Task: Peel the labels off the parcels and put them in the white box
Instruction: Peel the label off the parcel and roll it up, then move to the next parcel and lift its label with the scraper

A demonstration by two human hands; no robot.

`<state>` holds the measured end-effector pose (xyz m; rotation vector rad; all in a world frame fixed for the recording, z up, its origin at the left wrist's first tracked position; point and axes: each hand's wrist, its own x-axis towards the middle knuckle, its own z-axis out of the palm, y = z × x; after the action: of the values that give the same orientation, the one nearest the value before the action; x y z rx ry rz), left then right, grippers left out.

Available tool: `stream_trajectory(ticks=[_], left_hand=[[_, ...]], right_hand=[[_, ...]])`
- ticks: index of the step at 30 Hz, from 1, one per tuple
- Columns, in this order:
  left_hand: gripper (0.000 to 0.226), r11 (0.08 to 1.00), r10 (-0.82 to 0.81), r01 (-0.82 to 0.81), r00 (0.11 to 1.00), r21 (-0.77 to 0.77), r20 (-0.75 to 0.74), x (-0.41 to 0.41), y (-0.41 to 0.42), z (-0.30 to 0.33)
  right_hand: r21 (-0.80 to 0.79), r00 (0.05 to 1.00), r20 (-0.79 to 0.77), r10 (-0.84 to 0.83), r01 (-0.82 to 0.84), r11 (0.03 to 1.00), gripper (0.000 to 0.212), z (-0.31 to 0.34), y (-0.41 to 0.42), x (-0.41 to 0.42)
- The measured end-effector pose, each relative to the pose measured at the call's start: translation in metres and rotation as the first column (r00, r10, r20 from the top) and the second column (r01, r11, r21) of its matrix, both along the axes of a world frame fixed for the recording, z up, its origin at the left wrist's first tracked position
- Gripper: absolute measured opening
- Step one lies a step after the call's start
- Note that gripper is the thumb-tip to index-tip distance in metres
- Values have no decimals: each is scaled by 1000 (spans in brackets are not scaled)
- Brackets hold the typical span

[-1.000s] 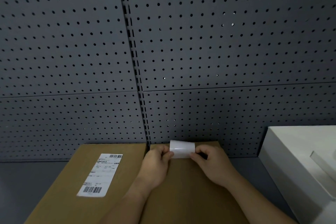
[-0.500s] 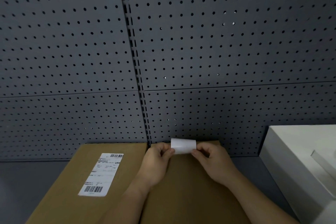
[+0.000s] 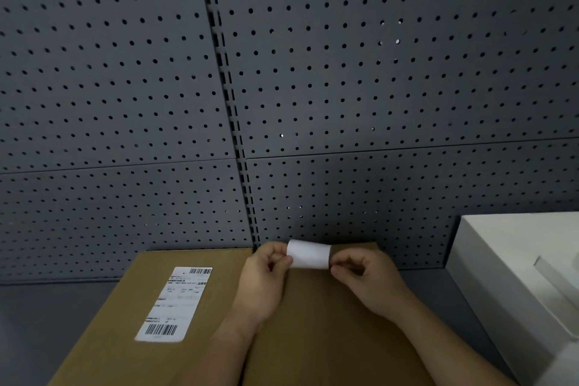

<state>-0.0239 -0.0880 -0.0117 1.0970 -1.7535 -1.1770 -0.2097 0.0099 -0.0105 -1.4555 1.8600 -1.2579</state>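
Two brown cardboard parcels lie side by side. The left parcel [image 3: 119,341] carries a white barcode label [image 3: 175,304] stuck flat on its top. Above the far edge of the right parcel [image 3: 329,338], a peeled white label [image 3: 308,254] is stretched between my two hands, its blank side toward me. My left hand [image 3: 266,279] pinches its left end and my right hand [image 3: 366,279] pinches its right end. The white box [image 3: 513,273] stands at the right, open-topped.
A dark grey pegboard wall [image 3: 282,88] rises right behind the parcels. The grey tabletop [image 3: 47,323] shows to the left of the parcels and in a narrow strip between the right parcel and the white box.
The label has been pulled slightly wider and higher between my hands; my right hand has shifted a little to the right. The parcels have not moved.
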Motion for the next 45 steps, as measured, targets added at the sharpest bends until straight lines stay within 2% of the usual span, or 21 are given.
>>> stream_trajectory(ticks=[4,6,9,12,15,18,22,25,27,28,29,31,34,38,41,43,45], left_hand=[[23,1000,-25,26,999,16,-39,1,-1,-1],[25,998,-53,54,998,17,-41,2,-1,0],[29,991,-127,128,991,31,-38,5,-2,2],[31,974,-222,222,975,51,-4,6,-2,9],[32,957,-287,284,957,48,44,4,-2,12],[31,951,-310,307,949,44,62,-2,-2,11],[32,951,-310,308,949,42,58,-6,0,13],[33,954,-287,285,958,89,12,-6,2,14],[26,944,-305,309,951,117,-53,-3,1,14],[28,930,-340,349,936,120,-88,1,0,12],[42,914,-382,392,919,108,-101,5,-2,10],[73,889,-455,455,890,55,-10,12,-5,7],[93,886,-462,464,881,11,103,14,-6,5],[89,897,-436,442,890,-20,137,11,-5,7],[85,897,-432,440,891,-31,139,10,-3,9],[85,899,-430,438,892,-28,140,10,-2,13],[85,894,-441,448,887,-25,140,7,-3,16]], right_hand=[[-33,999,45,-2,4,999,11,2,1,-2],[-22,1000,24,-5,6,1000,19,1,1,-3],[-6,999,-5,44,-44,999,50,2,2,-2],[65,977,-84,196,-191,979,89,3,2,-2],[149,953,-143,267,-246,958,103,3,1,-2],[171,942,-209,261,-227,959,103,2,1,-1],[129,951,-222,215,-190,973,91,2,2,0],[102,962,-201,185,-167,981,84,5,5,1],[91,965,-208,162,-146,985,81,7,6,2],[90,964,-213,157,-141,986,80,9,7,2],[90,964,-217,155,-138,986,78,10,7,3],[92,964,-216,154,-137,986,77,11,7,3],[107,967,-198,159,-140,984,78,12,8,3],[130,964,-199,174,-150,980,76,12,8,3],[141,966,-187,178,-153,978,84,9,7,1],[128,975,-137,173,-156,979,91,7,7,-3],[61,989,-44,144,-141,988,87,6,7,-6]])
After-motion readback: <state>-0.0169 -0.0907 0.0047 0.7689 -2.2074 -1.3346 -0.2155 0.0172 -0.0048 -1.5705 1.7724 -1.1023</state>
